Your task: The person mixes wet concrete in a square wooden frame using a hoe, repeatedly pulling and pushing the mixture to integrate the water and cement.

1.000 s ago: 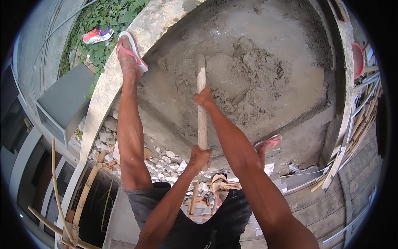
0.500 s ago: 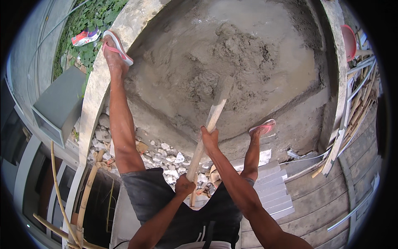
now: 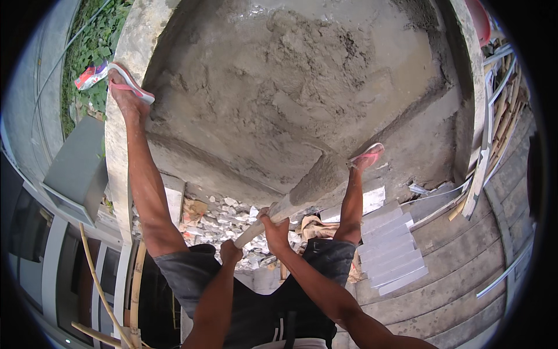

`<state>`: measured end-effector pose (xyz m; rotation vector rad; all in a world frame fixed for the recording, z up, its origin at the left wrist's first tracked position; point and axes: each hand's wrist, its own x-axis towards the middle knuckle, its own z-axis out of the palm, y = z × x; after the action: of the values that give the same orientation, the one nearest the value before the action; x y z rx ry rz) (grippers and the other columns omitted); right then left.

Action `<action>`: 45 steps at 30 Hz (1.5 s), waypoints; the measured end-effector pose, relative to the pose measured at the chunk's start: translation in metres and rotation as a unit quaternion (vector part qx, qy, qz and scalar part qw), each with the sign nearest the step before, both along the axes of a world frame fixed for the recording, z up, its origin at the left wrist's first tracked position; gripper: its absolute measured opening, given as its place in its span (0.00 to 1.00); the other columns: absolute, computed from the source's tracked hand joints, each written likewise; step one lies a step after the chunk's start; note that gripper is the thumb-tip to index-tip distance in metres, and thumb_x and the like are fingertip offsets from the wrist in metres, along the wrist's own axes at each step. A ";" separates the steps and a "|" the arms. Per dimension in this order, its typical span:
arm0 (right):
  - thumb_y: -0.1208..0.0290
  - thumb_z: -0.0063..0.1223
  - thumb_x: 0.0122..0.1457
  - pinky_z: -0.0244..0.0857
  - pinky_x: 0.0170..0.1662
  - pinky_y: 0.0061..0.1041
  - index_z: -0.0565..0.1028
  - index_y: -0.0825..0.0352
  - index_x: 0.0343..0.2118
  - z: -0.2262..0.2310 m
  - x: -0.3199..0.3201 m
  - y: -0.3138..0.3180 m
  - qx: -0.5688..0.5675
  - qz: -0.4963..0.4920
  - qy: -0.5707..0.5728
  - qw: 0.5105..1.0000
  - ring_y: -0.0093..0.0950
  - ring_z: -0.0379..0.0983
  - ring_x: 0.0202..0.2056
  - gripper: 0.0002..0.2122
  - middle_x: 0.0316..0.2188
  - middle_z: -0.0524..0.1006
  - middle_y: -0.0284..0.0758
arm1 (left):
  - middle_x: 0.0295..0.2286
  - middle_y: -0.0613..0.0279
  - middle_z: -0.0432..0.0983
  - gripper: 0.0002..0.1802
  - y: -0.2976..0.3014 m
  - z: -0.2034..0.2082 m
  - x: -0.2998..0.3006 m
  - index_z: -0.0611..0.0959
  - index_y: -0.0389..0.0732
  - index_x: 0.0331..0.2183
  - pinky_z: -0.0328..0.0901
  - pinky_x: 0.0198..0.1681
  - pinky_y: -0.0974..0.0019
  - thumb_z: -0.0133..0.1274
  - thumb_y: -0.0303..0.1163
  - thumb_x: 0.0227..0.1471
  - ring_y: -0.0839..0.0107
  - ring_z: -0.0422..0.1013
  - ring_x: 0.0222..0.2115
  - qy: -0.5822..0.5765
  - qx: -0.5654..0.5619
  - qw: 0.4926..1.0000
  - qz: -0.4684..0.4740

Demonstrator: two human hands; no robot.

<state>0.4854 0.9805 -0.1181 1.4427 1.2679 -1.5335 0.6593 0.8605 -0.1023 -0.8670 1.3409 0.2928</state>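
Both my hands grip the pale wooden handle of what looks like a hoe, held slantwise. My left hand is wrapped round the lower end, close to my shorts. Farther up the handle, my right hand is closed round it. The hoe's head is caked with wet grey mortar, so its exact shape is hidden. It lies at the near edge of the wet mortar, left of my right foot. That mortar spreads lumpy and watery inside a low-walled basin.
My sandalled left foot stands on the basin's concrete rim, my right foot on its near side. Broken stones lie below. Grey corrugated sheets are at right, bamboo poles at lower left, and a red basin at far right.
The hoe's head has come back toward me from the mortar's middle, and its handle has tilted lower. Both hands have shifted left, the right one also nearer to me. The view has shifted slightly.
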 end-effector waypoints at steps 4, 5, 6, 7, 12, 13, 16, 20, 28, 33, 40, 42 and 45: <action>0.78 0.55 0.55 0.67 0.31 0.27 0.69 0.70 0.38 -0.063 -0.014 0.023 0.025 0.061 -0.012 0.998 0.24 0.72 0.28 0.09 0.27 0.73 0.33 | 0.36 0.48 0.82 0.22 0.016 0.002 -0.061 0.85 0.41 0.38 0.73 0.44 0.51 0.62 0.43 0.41 0.51 0.79 0.39 -0.070 0.040 0.997 -0.012; 0.78 0.55 0.55 0.66 0.26 0.28 0.68 0.70 0.40 -0.093 -0.040 0.027 0.039 0.049 -0.018 0.998 0.24 0.70 0.24 0.11 0.25 0.71 0.33 | 0.35 0.47 0.82 0.22 0.024 -0.007 -0.090 0.86 0.41 0.37 0.73 0.44 0.50 0.60 0.43 0.39 0.50 0.79 0.38 -0.033 0.061 0.997 -0.029; 0.77 0.55 0.55 0.64 0.20 0.29 0.66 0.70 0.42 -0.121 -0.067 0.023 0.044 0.037 -0.024 0.998 0.25 0.69 0.20 0.13 0.22 0.69 0.33 | 0.31 0.44 0.82 0.19 0.029 -0.014 -0.111 0.87 0.40 0.33 0.73 0.42 0.50 0.59 0.40 0.38 0.48 0.79 0.36 0.037 0.046 0.998 -0.016; 0.77 0.54 0.56 0.64 0.19 0.31 0.65 0.71 0.41 -0.152 -0.096 0.024 0.023 0.073 -0.040 0.996 0.26 0.66 0.17 0.12 0.24 0.70 0.36 | 0.29 0.43 0.81 0.17 0.033 -0.024 -0.135 0.86 0.37 0.30 0.72 0.41 0.50 0.59 0.39 0.38 0.46 0.79 0.35 0.076 0.051 0.996 -0.014; 0.76 0.53 0.58 0.62 0.17 0.30 0.63 0.71 0.43 -0.199 -0.136 0.023 0.070 0.124 -0.032 0.989 0.26 0.65 0.15 0.13 0.22 0.69 0.36 | 0.29 0.41 0.81 0.17 0.042 -0.039 -0.186 0.86 0.35 0.29 0.72 0.42 0.52 0.59 0.37 0.35 0.47 0.78 0.34 0.135 0.059 0.988 0.036; 0.77 0.51 0.58 0.62 0.17 0.29 0.63 0.71 0.44 -0.185 -0.142 0.011 0.044 0.099 -0.024 0.994 0.25 0.65 0.16 0.13 0.22 0.69 0.35 | 0.29 0.41 0.81 0.17 0.032 -0.038 -0.184 0.86 0.34 0.30 0.72 0.42 0.52 0.59 0.36 0.35 0.47 0.78 0.34 0.142 0.059 0.988 0.032; 0.79 0.51 0.57 0.61 0.17 0.28 0.62 0.69 0.46 -0.147 -0.170 0.012 0.044 0.082 0.014 0.996 0.24 0.66 0.17 0.15 0.23 0.69 0.34 | 0.29 0.37 0.79 0.17 0.026 -0.030 -0.193 0.84 0.33 0.31 0.71 0.40 0.50 0.58 0.33 0.37 0.43 0.77 0.34 0.180 0.096 0.977 0.063; 0.81 0.50 0.55 0.61 0.17 0.28 0.59 0.71 0.49 -0.121 -0.243 0.039 0.057 0.115 0.179 0.975 0.25 0.66 0.16 0.19 0.24 0.69 0.36 | 0.26 0.44 0.79 0.15 0.043 -0.041 -0.242 0.81 0.30 0.31 0.71 0.34 0.53 0.59 0.31 0.41 0.52 0.78 0.28 0.341 0.212 0.898 0.180; 0.77 0.54 0.55 0.66 0.17 0.31 0.62 0.82 0.43 -0.203 -0.466 0.096 0.161 0.268 0.245 0.918 0.29 0.70 0.17 0.17 0.23 0.72 0.43 | 0.19 0.59 0.71 0.10 0.108 -0.097 -0.429 0.75 0.29 0.30 0.62 0.15 0.63 0.54 0.25 0.45 0.71 0.69 0.13 0.335 0.326 0.772 0.430; 0.80 0.53 0.54 0.66 0.16 0.34 0.67 0.89 0.42 -0.229 -0.325 0.075 0.102 0.268 0.082 0.954 0.31 0.70 0.16 0.16 0.21 0.72 0.44 | 0.17 0.59 0.69 0.08 0.112 -0.080 -0.332 0.74 0.28 0.28 0.62 0.14 0.63 0.52 0.24 0.46 0.72 0.66 0.12 0.234 0.197 0.819 0.486; 0.76 0.51 0.59 0.66 0.21 0.31 0.65 0.71 0.36 -0.164 -0.203 0.054 0.009 0.046 -0.022 0.999 0.28 0.67 0.20 0.08 0.24 0.68 0.36 | 0.25 0.38 0.77 0.24 0.028 0.011 -0.287 0.73 0.22 0.42 0.71 0.31 0.54 0.54 0.29 0.45 0.51 0.78 0.27 0.160 0.193 0.925 0.284; 0.76 0.52 0.59 0.68 0.24 0.33 0.67 0.69 0.35 -0.126 -0.178 -0.002 -0.045 -0.083 -0.061 0.994 0.28 0.67 0.22 0.06 0.26 0.68 0.35 | 0.28 0.31 0.77 0.25 -0.053 0.043 -0.280 0.73 0.23 0.43 0.70 0.39 0.51 0.55 0.29 0.43 0.42 0.78 0.34 0.200 0.216 0.949 0.109; 0.76 0.53 0.58 0.70 0.36 0.37 0.68 0.66 0.34 -0.076 -0.154 -0.045 -0.083 -0.253 -0.089 0.960 0.30 0.68 0.27 0.05 0.27 0.69 0.35 | 0.25 0.32 0.77 0.20 -0.145 0.068 -0.304 0.78 0.28 0.39 0.70 0.38 0.48 0.56 0.28 0.41 0.39 0.76 0.31 0.201 0.255 0.943 -0.071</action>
<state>0.3316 0.9354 -0.1943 1.8350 0.6719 -1.7317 0.3555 0.7151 -0.0343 -0.2759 1.5939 0.6978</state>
